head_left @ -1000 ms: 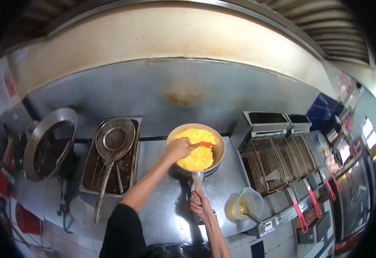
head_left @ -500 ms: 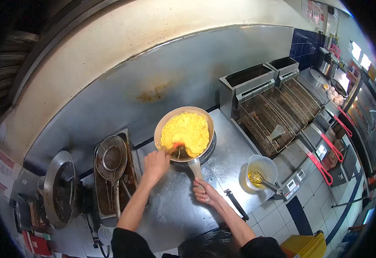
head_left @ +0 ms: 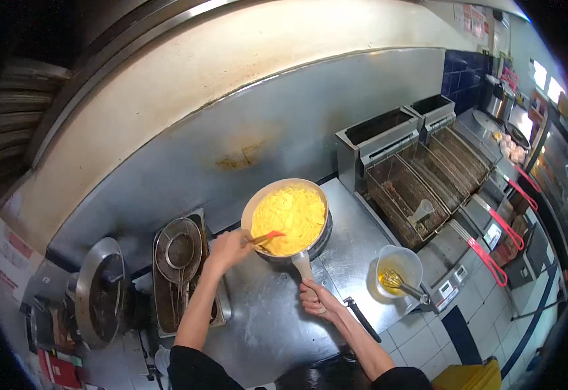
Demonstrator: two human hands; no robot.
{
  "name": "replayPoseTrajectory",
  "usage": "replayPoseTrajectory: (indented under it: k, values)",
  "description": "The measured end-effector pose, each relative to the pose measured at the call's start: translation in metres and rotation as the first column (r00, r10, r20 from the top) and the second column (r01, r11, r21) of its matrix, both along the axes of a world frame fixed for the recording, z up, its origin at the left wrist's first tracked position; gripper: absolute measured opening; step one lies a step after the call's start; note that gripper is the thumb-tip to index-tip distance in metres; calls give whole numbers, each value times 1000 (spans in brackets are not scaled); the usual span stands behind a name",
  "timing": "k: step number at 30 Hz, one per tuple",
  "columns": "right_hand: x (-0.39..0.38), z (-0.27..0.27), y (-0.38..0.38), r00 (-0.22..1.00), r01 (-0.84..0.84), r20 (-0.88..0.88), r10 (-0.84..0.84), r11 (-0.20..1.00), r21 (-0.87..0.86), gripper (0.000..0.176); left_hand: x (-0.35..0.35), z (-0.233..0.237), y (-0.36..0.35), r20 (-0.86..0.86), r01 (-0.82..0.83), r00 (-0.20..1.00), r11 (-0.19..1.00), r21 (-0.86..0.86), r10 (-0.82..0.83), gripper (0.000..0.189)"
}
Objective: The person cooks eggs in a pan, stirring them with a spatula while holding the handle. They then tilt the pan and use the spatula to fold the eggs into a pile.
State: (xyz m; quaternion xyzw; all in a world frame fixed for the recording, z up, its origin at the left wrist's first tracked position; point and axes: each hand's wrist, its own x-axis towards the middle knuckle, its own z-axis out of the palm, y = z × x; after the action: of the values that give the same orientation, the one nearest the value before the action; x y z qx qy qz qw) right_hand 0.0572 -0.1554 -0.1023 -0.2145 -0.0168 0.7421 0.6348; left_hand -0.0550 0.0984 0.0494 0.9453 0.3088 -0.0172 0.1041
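My left hand (head_left: 227, 250) is closed round the handle of a spatula (head_left: 272, 234) with a red head, at the near left side of the pan. The spatula's head touches soft yellow scrambled egg (head_left: 291, 214), which covers most of the pan's bottom. The frying pan (head_left: 247, 217), with a light inside, sits over a dark round burner (head_left: 326, 237). My right hand (head_left: 319, 301) wraps round the pan's pale handle, on the side nearest me.
Right of the pan stands a clear jug (head_left: 409, 260) with a whisk (head_left: 396, 281) and yellow liquid. Fryer baskets (head_left: 404, 188) with red handles (head_left: 488, 261) lie beyond it. At left are a tray (head_left: 161, 312) with strainers (head_left: 178, 244) and a large metal pan (head_left: 83, 292).
My left hand has moved the spatula at the pan's near left side. Egg now covers the dark patch of pan bottom that showed there. My right hand keeps its grip; the view has shifted slightly.
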Motion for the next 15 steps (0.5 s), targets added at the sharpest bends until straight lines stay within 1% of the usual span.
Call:
replayPoseTrajectory:
  k: [1,2,4,6,7,8,9,10,12,13,14,15]
  values:
    - [-3,-7,3,1000,2,2,-2,1000,5,30,-1,0,5,79,-31,996,999,6,31,27]
    - [-7,-14,5,1000,-9,-7,9,1000,-5,30,6,-4,6,70,-43,997,999,-3,43,27]
    - [-15,-24,12,999,35,-8,-35,999,3,30,29,-15,0,147,-173,975,984,35,167,25]
    - [-17,-21,10,1000,24,-19,-24,1000,5,29,48,-50,-7,235,-177,957,984,-2,172,30]
    - [-15,-10,6,1000,27,-11,-27,999,-37,29,50,-49,-15,214,-117,967,988,-97,135,31]
    - [-9,-1,4,999,43,-3,-43,996,-75,28,45,-44,-21,228,-99,967,991,-90,117,31]
    - [-5,-1,0,1000,18,2,-18,1000,-9,29,34,-37,-24,210,-50,976,997,-65,63,30]
    - [1,1,0,999,48,0,-48,999,-3,29,27,-25,-23,181,3,983,999,-42,4,29]
    - [-1,0,-1,1000,-4,17,4,1000,24,29,15,14,-22,45,1,999,999,-41,1,30]
    - [-2,-3,0,999,3,43,-4,1000,23,30,15,15,-9,1,-39,999,999,-5,39,29]
    - [-6,-10,2,999,1,33,-2,1000,15,30,23,8,-2,-10,-41,999,999,-12,40,29]
    - [-8,-18,6,1000,6,27,-7,1000,25,30,35,7,0,6,-102,995,994,25,102,29]
